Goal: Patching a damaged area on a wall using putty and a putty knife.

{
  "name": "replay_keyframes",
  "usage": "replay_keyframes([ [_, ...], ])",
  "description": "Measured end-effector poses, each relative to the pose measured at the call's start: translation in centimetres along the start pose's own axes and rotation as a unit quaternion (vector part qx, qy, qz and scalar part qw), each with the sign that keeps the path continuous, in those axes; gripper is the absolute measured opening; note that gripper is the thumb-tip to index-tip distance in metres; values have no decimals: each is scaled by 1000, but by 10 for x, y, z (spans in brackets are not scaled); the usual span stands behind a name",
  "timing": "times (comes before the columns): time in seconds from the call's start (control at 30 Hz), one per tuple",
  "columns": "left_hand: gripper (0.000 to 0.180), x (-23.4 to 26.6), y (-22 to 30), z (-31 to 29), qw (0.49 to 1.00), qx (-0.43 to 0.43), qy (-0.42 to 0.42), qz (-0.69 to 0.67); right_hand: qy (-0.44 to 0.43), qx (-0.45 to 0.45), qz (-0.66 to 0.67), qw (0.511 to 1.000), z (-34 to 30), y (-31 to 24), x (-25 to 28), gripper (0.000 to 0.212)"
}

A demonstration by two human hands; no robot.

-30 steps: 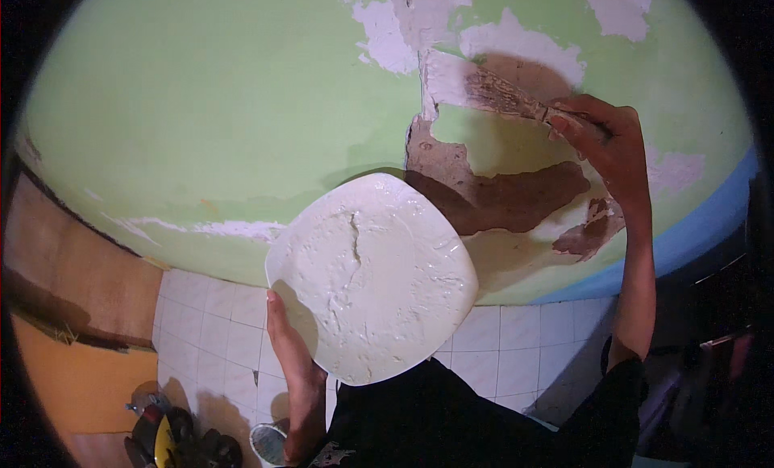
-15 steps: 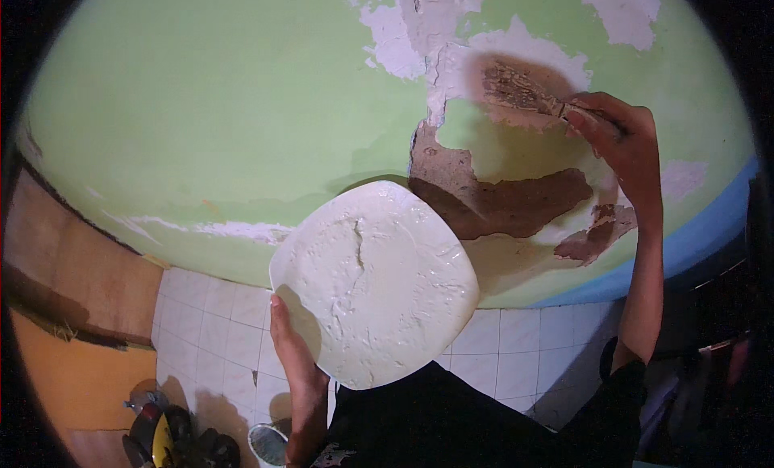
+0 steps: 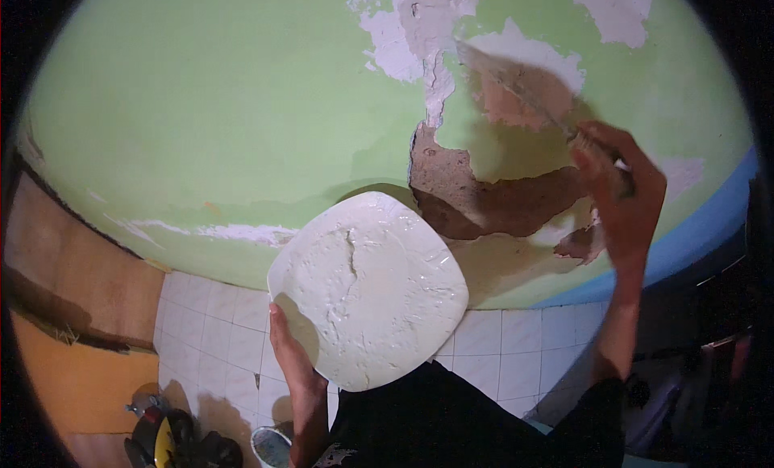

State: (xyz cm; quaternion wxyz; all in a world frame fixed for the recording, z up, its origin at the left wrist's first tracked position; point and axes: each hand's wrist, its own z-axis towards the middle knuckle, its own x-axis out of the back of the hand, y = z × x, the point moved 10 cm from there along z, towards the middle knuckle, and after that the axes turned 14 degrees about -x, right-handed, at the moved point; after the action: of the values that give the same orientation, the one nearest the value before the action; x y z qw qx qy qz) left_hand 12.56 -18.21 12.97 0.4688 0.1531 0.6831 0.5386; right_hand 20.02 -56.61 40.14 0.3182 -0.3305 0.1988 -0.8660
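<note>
Fingers (image 3: pixel 610 135): right hand (image 3: pixel 633 195) curled round scraper (image 3: pixel 528 99) | left hand (image 3: pixel 296 363) gripping white plate (image 3: pixel 462 300)

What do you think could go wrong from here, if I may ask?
The plate, spread with white paste, has only the left hand visibly supporting it, so it might tip and spill onto the tiled floor. The bare brown patch's ragged edges could flake if the scraper in the right hand catches them.

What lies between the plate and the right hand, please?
In the head view, mainly a brown patch of the wall behind them shows between the plate and the right hand; no loose object is visible there.
</note>
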Motion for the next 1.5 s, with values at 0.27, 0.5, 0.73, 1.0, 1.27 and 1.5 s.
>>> replay_keyframes([
  [0.27, 62, -5, 6, -7, 999, -22, 20, 12, 155, -54, 32, 986, -75, 28, -44, 30],
  [0.5, 64, 4, 2, -12, 999, -39, 31, 17, 222, -24, 65, 973, -64, 38, -70, 32],
  [0.73, 65, 10, 5, -16, 995, -49, 67, 57, 271, -50, 107, 955, -42, 44, -66, 34],
  [1.0, 63, 5, 5, -16, 997, -66, 27, 17, 193, -297, 375, 857, -88, 83, -51, 41],
  [1.27, 60, -13, 11, -15, 996, -78, -39, 5, 73, -355, 440, 822, -98, 88, -49, 49],
  [1.5, 60, -23, 20, -18, 994, -85, -73, 14, 141, -299, 391, 859, -68, 78, -65, 58],
])
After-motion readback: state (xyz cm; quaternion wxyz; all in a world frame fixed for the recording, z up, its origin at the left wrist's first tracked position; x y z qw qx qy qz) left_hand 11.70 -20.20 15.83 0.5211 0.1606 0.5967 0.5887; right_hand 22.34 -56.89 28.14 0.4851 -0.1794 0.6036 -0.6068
